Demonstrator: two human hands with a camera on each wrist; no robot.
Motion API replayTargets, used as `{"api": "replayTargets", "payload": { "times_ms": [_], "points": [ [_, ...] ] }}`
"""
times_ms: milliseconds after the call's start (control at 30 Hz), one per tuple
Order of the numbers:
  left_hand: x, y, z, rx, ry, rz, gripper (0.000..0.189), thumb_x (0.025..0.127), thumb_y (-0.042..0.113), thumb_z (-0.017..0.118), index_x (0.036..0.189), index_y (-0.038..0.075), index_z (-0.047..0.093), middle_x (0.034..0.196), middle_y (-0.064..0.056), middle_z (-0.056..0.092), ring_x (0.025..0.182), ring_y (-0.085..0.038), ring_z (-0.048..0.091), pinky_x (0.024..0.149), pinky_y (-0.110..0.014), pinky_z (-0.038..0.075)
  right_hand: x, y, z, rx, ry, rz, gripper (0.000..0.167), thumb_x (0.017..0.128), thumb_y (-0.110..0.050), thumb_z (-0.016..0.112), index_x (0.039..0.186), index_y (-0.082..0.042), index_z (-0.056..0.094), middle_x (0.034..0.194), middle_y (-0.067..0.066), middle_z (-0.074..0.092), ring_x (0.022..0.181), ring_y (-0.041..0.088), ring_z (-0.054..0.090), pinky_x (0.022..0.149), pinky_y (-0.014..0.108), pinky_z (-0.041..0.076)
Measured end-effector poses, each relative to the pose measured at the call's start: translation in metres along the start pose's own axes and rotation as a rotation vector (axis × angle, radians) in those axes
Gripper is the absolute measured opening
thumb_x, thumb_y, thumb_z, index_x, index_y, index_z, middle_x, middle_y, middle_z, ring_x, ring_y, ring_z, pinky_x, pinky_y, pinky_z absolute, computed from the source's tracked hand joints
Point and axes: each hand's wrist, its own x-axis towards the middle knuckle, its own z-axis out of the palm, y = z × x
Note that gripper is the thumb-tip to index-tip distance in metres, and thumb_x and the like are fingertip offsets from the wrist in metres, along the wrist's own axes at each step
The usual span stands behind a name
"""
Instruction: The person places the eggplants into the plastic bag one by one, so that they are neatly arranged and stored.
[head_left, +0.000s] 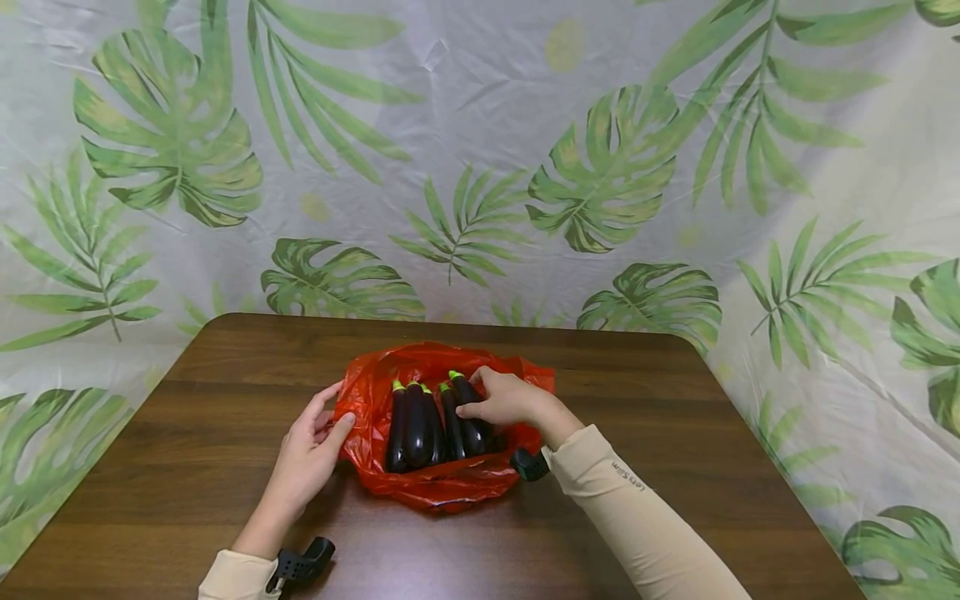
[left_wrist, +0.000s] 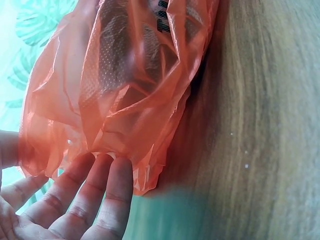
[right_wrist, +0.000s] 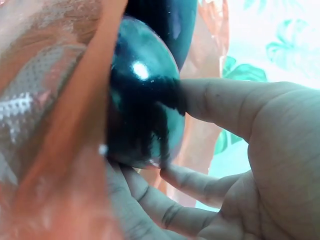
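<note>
A red plastic bag (head_left: 367,375) lies with its mouth spread wide in the head view. Inside, several dark purple eggplants (head_left: 417,425) lie side by side, their green stem ends pointing away from me. My left hand (head_left: 306,457) holds the bag's left edge between thumb and fingers; in the left wrist view the fingers (left_wrist: 116,195) meet the thin crumpled plastic (left_wrist: 130,120). My right hand (head_left: 513,402) reaches into the bag from the right and grips the rightmost eggplant (head_left: 475,435). Up close in the right wrist view, thumb and fingers surround this glossy eggplant (right_wrist: 145,100).
The bag sits on a brown wood-grain table (head_left: 247,383) with rounded far corners. Behind the table hangs a pale cloth (head_left: 480,108) printed with green leaves. A black wrist camera (head_left: 303,562) is strapped at my left sleeve, another (head_left: 529,465) at my right.
</note>
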Motion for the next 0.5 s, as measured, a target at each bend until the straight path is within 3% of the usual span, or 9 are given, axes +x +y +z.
{"api": "replayTargets", "payload": {
  "times_ms": [333,400,500],
  "points": [
    [0.0007,-0.0011,0.0,-0.009,-0.006,-0.014,0.055,0.111,0.024,0.06,0.163,0.016,0.043,0.136,-0.028,0.069,0.102,-0.021,0.076,0.081,-0.016,0.06,0.0022,-0.0004,0.0031,-0.112,0.008,-0.001,0.061,0.102,-0.041,0.073,0.146,-0.003,0.055,0.136,0.016,0.068,0.101,0.023,0.072,0.099,0.043,0.059],
    [0.0008,-0.0013,0.0,-0.011,-0.005,-0.016,0.055,0.111,0.023,0.06,0.163,0.016,0.043,0.136,-0.028,0.069,0.101,-0.019,0.076,0.081,-0.016,0.06,0.0018,-0.0009,0.0038,-0.119,0.011,0.001,0.061,0.102,-0.042,0.073,0.146,-0.003,0.055,0.136,0.015,0.068,0.1,0.02,0.07,0.098,0.041,0.059],
    [0.0012,-0.0016,0.0,-0.011,-0.003,-0.015,0.054,0.111,0.022,0.06,0.163,0.016,0.043,0.135,-0.028,0.069,0.099,-0.016,0.076,0.08,-0.016,0.06,0.0011,-0.0018,0.0038,-0.106,0.0,0.005,0.063,0.103,-0.042,0.072,0.147,-0.002,0.053,0.13,0.014,0.069,0.086,0.018,0.071,0.089,0.037,0.061]
  ]
}}
